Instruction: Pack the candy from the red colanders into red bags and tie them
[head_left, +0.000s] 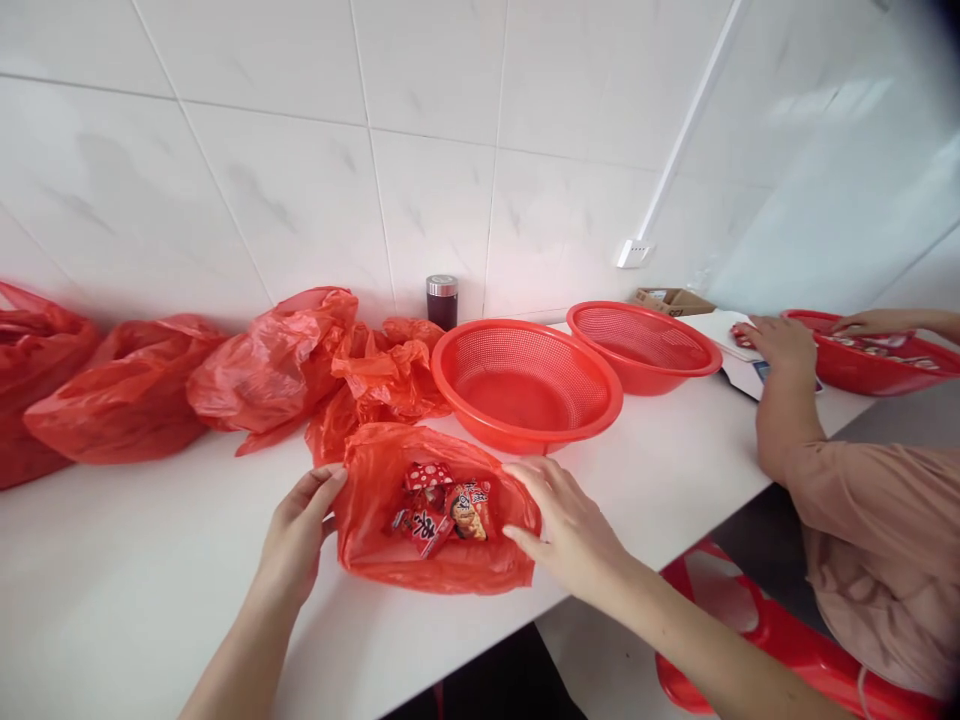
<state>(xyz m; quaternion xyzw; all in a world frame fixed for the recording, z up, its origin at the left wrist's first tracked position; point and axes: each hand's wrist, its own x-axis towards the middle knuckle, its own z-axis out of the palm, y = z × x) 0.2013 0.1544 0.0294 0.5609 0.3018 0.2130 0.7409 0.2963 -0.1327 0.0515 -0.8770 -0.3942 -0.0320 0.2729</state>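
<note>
A red plastic bag (pixel 367 545) lies on the white table in front of me with its mouth spread open. Inside it rest several snack packets (pixel 469 510), red with printed lettering, and a red one with white dots (pixel 427 476). My left hand (pixel 298 525) pinches the bag's left edge between thumb and fingers. On the opposite side, my right hand (pixel 566 520) holds the right rim, its thumb over the inner side. Just behind the bag stands a red perforated basin (pixel 525 430) with nothing visible in it.
Several filled red bags (pixel 127 400) line the wall at left. A dark tumbler (pixel 442 300), a second red basin (pixel 645 370) and a cardboard box (pixel 675 302) stand further back. At right, a co-worker's hand (pixel 784 345) is near another basin (pixel 877 375). A red stool (pixel 772 640) stands below.
</note>
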